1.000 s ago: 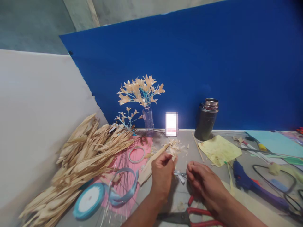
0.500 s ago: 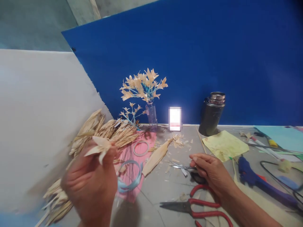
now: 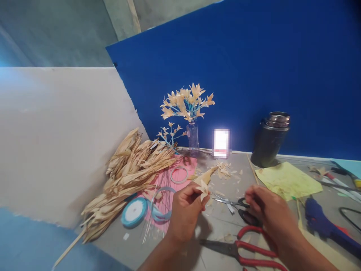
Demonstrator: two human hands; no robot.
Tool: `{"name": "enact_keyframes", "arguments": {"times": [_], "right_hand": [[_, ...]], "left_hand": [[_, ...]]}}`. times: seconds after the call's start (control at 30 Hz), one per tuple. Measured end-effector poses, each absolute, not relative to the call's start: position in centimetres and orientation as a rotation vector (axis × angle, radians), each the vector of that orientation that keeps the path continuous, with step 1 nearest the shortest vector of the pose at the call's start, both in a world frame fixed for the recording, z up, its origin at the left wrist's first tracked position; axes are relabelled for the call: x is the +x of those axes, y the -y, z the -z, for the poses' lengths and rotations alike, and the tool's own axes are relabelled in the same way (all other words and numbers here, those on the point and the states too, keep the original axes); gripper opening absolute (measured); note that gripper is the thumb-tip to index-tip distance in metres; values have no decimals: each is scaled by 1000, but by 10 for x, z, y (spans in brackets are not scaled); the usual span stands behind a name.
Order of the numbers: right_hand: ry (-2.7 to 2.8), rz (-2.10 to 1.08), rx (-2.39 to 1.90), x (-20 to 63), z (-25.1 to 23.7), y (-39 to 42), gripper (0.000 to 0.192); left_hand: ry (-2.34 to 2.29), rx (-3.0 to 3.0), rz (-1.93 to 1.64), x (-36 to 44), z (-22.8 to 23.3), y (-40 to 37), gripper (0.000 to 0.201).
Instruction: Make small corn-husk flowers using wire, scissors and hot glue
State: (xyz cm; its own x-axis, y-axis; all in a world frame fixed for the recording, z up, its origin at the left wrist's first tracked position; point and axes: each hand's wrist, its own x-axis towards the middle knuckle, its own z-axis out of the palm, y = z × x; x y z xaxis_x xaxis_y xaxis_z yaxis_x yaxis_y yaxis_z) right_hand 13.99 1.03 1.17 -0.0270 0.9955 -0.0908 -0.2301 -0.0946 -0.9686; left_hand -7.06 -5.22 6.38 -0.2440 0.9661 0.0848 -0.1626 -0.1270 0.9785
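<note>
My left hand (image 3: 187, 210) pinches a pale husk flower (image 3: 203, 190) with pointed petals between thumb and fingertips. It is raised over the middle of the table. My right hand (image 3: 266, 210) is closed, its fingertips together and slightly blurred; whether anything small is in them is hidden. Just left of it, small scissors (image 3: 245, 214) with black handles lie with their blades apart. Below are large red-handled scissors (image 3: 239, 250), partly behind my right forearm. Past my left hand lies a dried husk piece (image 3: 207, 176), partly covered by the hand.
Dried husks (image 3: 126, 177) are piled at left beside a blue ribbon spool (image 3: 134, 212) and pink sheet (image 3: 183, 162). Behind stand a clear vase (image 3: 193, 139) of husk flowers, a glowing pixelated rectangle (image 3: 221, 143) and a dark flask (image 3: 270, 139). At right are a yellow cloth (image 3: 287, 178) and blue glue gun (image 3: 324, 222).
My left hand has moved right and forward with the flower, toward the middle. The view has shifted left, uncovering the ribbon spool. My right hand stays near the small scissors, still closed.
</note>
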Motion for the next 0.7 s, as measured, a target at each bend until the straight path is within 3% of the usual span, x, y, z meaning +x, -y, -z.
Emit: {"name": "enact_keyframes", "arguments": {"times": [0.13, 0.37, 0.7], "right_hand": [[1242, -1206, -1189, 138, -9, -11, 59], [1537, -1040, -1269, 140, -6, -9, 36], [1584, -1113, -1212, 135, -14, -7, 34]], "left_hand": [[-1136, 1321, -1590, -69, -62, 51, 13], [-1130, 1479, -1599, -62, -54, 51, 11], [-1077, 1639, -1638, -59, -63, 40, 14]]}}
